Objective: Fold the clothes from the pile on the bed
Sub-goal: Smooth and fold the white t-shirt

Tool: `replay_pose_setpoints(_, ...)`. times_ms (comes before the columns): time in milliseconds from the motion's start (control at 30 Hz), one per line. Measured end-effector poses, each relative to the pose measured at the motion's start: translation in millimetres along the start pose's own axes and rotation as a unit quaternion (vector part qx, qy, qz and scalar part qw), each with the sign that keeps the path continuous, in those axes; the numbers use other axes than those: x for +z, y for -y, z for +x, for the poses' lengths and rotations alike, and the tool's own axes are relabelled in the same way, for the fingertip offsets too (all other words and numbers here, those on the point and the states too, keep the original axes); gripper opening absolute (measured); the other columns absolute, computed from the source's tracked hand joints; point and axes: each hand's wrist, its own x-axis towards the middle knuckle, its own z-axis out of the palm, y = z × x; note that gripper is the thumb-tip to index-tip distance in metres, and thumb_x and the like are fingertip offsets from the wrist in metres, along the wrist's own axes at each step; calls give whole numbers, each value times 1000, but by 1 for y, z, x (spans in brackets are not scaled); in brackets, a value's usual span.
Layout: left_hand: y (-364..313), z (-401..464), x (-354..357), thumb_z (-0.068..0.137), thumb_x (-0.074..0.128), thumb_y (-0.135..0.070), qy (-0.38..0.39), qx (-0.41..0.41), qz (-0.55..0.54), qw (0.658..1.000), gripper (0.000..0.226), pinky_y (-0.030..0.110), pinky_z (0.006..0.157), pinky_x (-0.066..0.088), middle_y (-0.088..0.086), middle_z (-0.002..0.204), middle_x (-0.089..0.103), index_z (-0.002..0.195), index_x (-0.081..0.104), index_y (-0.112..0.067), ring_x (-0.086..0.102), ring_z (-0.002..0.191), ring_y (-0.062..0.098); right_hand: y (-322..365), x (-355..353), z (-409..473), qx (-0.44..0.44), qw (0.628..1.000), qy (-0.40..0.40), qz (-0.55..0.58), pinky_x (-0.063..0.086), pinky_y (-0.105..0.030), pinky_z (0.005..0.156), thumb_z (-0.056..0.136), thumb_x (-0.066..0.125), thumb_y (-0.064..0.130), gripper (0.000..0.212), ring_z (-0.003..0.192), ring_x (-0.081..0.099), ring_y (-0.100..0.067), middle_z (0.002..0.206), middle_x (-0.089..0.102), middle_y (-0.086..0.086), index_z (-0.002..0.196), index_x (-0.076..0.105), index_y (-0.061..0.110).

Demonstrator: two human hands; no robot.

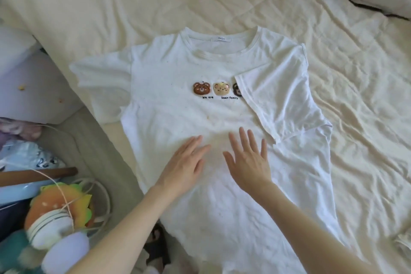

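One white T-shirt (178, 104) lay face up on the cream bed sheet (344, 100), neck away from me, its bear patches (216, 89) across the chest; the right sleeve (275, 93) was already folded inward over the front, covering part of the third bear, while the left sleeve (100, 80) lay spread out flat; my left hand (186, 162) and right hand (250, 160) rested palm down on the belly of the shirt, side by side but apart, each grip spread with straight fingers, pinching nothing; I judged the cloth thin, light and limp, a soft knit that would wrinkle and drag with the palm rather than slide, and that would slump if lifted from one point; it would not break, though the sheet beneath was creased and might ruck with it; I reckoned the best holds were the left sleeve's shoulder seam and the hem on that side, taken together so the edge came over straight; beside the bed lay a burger-shaped plush (60, 204) among clutter.
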Motion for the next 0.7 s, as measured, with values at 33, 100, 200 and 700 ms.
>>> replay_pose_setpoints(33, 14, -13, -6, 96, 44, -10, -17, -19, -20, 999, 44, 30, 115, 20, 6, 154, 26, 139, 44, -14, 21, 144, 20, 18, 1, 1, -17, 1000, 4, 1, -11, -48, 115, 101, 17, 46, 58, 146, -12, -22, 160, -8, -3, 152, 1, 24)
replay_pose_setpoints(100, 47, -33, -23, 97, 42, -9, -55, -68, -47, 995, 42, 27, 113, 22, 4, 152, 29, 139, 45, -13, 23, 142, 17, 55, 2, 5, -51, 999, 9, -1, -12, -47, 115, 101, 17, 46, 58, 146, -13, -21, 160, -9, -2, 152, -1, 25)
replay_pose_setpoints(200, 102, -47, -52, 97, 42, -6, -112, -147, -96, 978, 37, 19, 107, 24, 7, 142, 41, 133, 49, -7, 35, 135, 18, 106, 5, 18, -93, 995, 10, -17, -11, -47, 115, 102, 20, 44, 57, 146, -12, -22, 160, -9, -1, 152, -1, 26)
replay_pose_setpoints(700, 263, 13, -111, 92, 60, -21, -125, -481, -693, 523, 16, 32, 64, 54, 7, 78, 48, 84, 52, -9, 52, 66, 17, 245, 33, 116, -58, 994, 4, -94, -8, -48, 117, 101, 20, 42, 58, 144, -21, -25, 156, -24, -3, 151, -4, 26)
